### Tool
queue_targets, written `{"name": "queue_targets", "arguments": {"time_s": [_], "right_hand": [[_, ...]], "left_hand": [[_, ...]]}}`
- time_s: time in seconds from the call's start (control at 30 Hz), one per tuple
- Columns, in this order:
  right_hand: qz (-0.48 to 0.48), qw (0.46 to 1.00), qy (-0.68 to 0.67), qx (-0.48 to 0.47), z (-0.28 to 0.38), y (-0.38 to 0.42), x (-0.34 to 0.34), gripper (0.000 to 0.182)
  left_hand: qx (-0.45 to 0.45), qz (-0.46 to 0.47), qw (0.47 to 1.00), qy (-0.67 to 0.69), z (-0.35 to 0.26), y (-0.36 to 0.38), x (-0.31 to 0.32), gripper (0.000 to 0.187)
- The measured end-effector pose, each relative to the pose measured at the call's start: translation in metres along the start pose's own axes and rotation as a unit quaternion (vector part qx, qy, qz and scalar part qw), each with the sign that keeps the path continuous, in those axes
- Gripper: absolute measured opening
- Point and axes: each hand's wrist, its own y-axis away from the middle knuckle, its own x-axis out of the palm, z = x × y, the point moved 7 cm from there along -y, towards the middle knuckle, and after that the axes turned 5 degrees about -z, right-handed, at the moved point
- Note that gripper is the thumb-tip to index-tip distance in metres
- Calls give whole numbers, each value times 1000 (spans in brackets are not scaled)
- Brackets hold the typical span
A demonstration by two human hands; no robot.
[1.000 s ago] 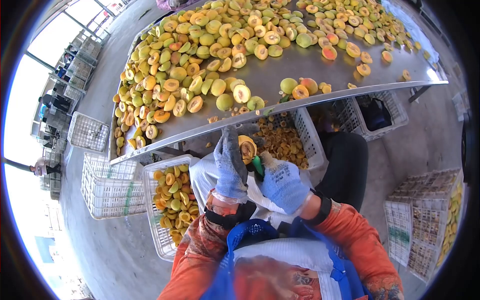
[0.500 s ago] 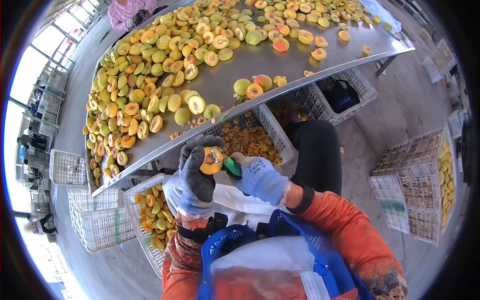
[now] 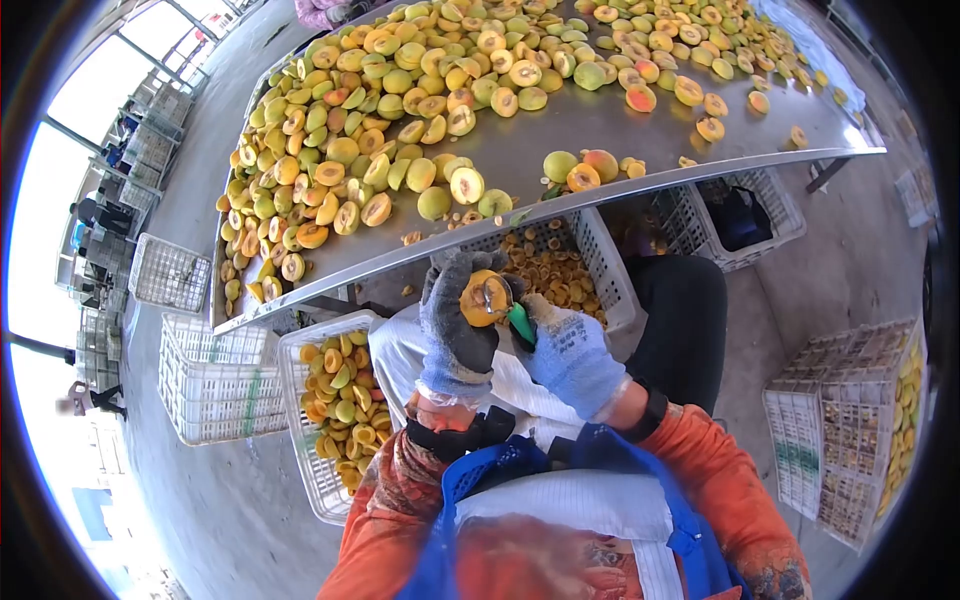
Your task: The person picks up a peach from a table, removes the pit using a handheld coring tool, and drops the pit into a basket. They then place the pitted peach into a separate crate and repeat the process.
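My left hand (image 3: 455,325), in a dark-palmed grey glove, holds a halved yellow fruit (image 3: 485,298) with its cut face showing. My right hand (image 3: 575,355), in a light blue glove, grips a green-handled tool (image 3: 521,324). The tool's metal end is at the cut face of the fruit; its exact shape is hard to make out. Both hands are close together above my lap, just below the edge of a metal table (image 3: 520,150). Many halved and whole fruits (image 3: 330,150) are heaped on the table.
A white crate of fruit halves (image 3: 345,400) stands by my left side. Beneath the table edge is a crate with small brown-orange pieces (image 3: 555,270). Stacked crates (image 3: 845,420) stand at right, more crates (image 3: 220,375) at left. A person in pink (image 3: 325,12) is across the table.
The whole view has shifted, so the table and crates appear farther right and mostly lower. My hands still hold the fruit and tool together, the fruit's cut face turned slightly.
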Motion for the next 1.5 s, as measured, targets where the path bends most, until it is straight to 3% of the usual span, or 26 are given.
{"name": "queue_targets", "arguments": {"time_s": [0.1, 0.23, 0.33, 0.4, 0.43, 0.47, 0.57, 0.6, 0.67, 0.77, 0.93, 1.03, 1.13, 1.17, 1.27, 1.3, 1.4, 1.47, 1.5], "right_hand": [[14, 1000, 28, 5, 6, 0, 0, 24], [9, 999, 42, -15, 10, 1, 0, 26], [-7, 1000, 9, -15, 10, 1, -1, 25], [30, 999, -13, 19, 10, 2, 0, 25], [72, 996, -19, 49, 16, 4, -1, 26], [114, 990, -24, 78, 19, 7, 1, 26], [51, 985, -141, 86, 15, 14, 14, 26], [101, 976, -160, 106, 15, 13, 15, 25], [202, 949, -195, 143, 17, 10, 12, 25], [293, 830, -387, 274, 13, 23, 29, 15], [290, 737, -549, 266, 11, 25, 28, 24], [304, 672, -613, 282, 13, 26, 31, 25], [335, 612, -646, 310, 11, 30, 25, 26], [318, 627, -638, 313, 10, 31, 28, 26], [334, 648, -618, 294, 5, 32, 33, 26], [341, 629, -629, 304, 4, 33, 33, 27], [351, 568, -675, 313, 4, 30, 30, 28], [339, 522, -726, 293, 11, 25, 24, 27], [284, 567, -729, 258, 13, 14, 17, 26]], "left_hand": [[56, 0, 994, -89, -5, 1, 0, 14], [67, -9, 989, -134, -10, 2, 6, 12], [187, 14, 935, -300, -38, 12, 23, 11], [150, -1, 960, -235, -39, 12, 23, 10], [49, -28, 994, -91, -26, 11, 18, 10], [-53, -54, 996, 55, -12, 12, 16, 10], [-71, -16, 997, 7, -10, 13, 20, 17], [-89, -2, 996, 3, -8, 12, 19, 20], [-125, 74, 987, -64, 3, 1, 17, 28], [-168, 114, 975, -93, 9, -7, 20, 39], [-216, 178, 938, -206, 12, -11, 22, 38], [-60, 160, 965, -198, 2, -9, 30, 37], [-172, 255, 942, -136, 12, -13, 36, 38], [-238, 248, 930, -131, 15, -9, 35, 37], [-289, 212, 910, -210, 36, -14, 18, 36], [-293, 242, 898, -223, 37, -14, 19, 35], [-214, 250, 918, -222, 20, -12, 28, 40], [-73, 213, 941, -252, 40, -27, 1, 41], [-83, 179, 953, -230, 38, -27, -9, 42]]}}
